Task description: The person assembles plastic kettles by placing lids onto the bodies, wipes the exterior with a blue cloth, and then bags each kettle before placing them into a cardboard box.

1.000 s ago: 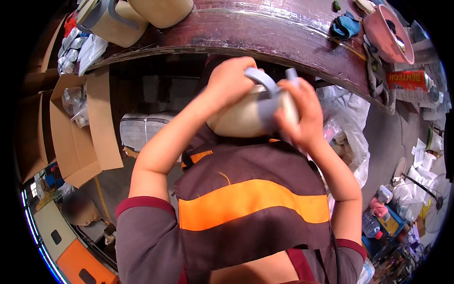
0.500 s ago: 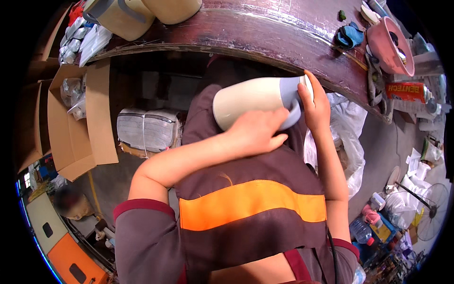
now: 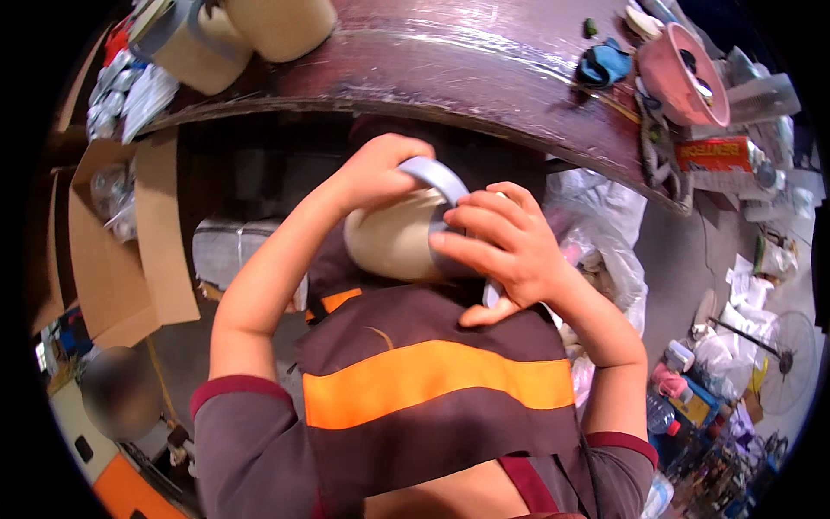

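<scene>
A cream jug [image 3: 389, 238] with a grey-blue collar and handle lies on its side across my lap, its top end toward the right. My left hand [image 3: 385, 173] is closed round the handle [image 3: 443, 180], which sticks up on the far side of the jug. Over the collar and top end, my right hand [image 3: 514, 251] curls its fingers, with the thumb stretched toward me. A bit of pale rim shows by that thumb; most of the jug's mouth is hidden behind the right hand.
On the dark table [image 3: 406, 65] ahead, cream jugs [image 3: 281, 30] stand at the left; a blue cloth [image 3: 605, 65] and pink bowl [image 3: 670, 82] are at the right. An open cardboard box [image 3: 164, 229] and tied bundle [image 3: 233, 251] lie left, plastic bags [image 3: 627, 259] right.
The jug has turned so its handle faces up and away from me. My left hand moved from the near side onto the handle; my right hand came down over the collar.
</scene>
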### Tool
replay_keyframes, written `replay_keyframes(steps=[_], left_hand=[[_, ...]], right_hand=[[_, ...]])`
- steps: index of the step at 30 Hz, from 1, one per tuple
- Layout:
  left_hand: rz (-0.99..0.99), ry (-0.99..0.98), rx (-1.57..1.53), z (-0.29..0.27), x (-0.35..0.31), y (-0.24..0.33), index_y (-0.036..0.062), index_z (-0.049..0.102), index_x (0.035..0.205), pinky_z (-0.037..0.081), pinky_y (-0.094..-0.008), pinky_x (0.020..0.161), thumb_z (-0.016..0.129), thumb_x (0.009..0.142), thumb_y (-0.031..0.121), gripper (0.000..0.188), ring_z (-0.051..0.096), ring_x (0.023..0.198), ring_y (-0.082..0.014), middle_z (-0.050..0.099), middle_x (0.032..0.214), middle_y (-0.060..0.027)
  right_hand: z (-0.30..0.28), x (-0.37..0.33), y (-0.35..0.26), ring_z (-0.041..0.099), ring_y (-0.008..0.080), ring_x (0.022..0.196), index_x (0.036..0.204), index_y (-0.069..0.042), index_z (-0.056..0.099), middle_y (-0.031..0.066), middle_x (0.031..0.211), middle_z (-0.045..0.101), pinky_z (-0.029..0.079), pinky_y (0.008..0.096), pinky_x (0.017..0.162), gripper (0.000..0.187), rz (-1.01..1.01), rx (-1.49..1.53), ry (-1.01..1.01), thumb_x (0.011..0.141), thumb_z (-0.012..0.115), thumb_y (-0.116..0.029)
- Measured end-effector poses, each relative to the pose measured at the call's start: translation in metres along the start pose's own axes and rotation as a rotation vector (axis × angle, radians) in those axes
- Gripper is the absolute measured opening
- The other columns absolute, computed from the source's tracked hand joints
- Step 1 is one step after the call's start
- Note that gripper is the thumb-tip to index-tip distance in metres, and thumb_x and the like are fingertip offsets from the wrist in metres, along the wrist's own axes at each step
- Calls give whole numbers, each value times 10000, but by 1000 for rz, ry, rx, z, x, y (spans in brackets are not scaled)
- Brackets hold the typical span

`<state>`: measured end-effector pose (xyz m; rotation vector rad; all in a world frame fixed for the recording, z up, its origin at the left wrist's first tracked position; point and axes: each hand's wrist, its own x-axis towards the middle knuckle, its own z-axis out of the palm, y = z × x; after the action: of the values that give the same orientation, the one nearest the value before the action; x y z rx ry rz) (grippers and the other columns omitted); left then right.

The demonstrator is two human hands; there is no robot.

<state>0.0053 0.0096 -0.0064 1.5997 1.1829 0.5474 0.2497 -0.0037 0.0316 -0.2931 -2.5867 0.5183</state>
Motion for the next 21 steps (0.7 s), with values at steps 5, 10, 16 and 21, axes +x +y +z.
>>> replay_keyframes(steps=[5, 10, 16, 21], left_hand=[[158, -208, -120, 45, -31, 47, 30, 610, 867, 456, -311, 618, 662, 803, 343, 323, 572, 628, -153, 609, 700, -85], [-162, -90, -287, 45, -17, 67, 46, 582, 882, 379, -216, 483, 647, 854, 241, 207, 487, 530, -51, 532, 644, -1], [-129, 125, -708, 35, -11, 71, 41, 524, 897, 322, -204, 416, 605, 898, 239, 214, 395, 442, -45, 474, 589, 15], [-204, 149, -674, 43, -3, 57, 51, 518, 876, 342, -213, 432, 584, 904, 243, 205, 409, 456, -58, 447, 562, 17]], right_hand=[[13, -19, 40, 496, 326, 1116, 1339, -71, 435, 175, 1191, 507, 369, 404, 964, 716, 598, 380, 347, 749, 625, -428], [9, -19, 64, 440, 291, 1218, 1380, -57, 386, 177, 1299, 453, 316, 379, 1033, 735, 668, 597, 259, 797, 583, -459], [-47, -22, 147, 392, 322, 1282, 1301, -71, 497, 193, 1335, 462, 309, 410, 1043, 572, 678, 68, 412, 880, 506, -457], [-60, -40, 229, 466, 303, 1217, 1194, -97, 589, 153, 1304, 510, 341, 433, 1002, 551, 593, -864, 53, 888, 454, -535]])
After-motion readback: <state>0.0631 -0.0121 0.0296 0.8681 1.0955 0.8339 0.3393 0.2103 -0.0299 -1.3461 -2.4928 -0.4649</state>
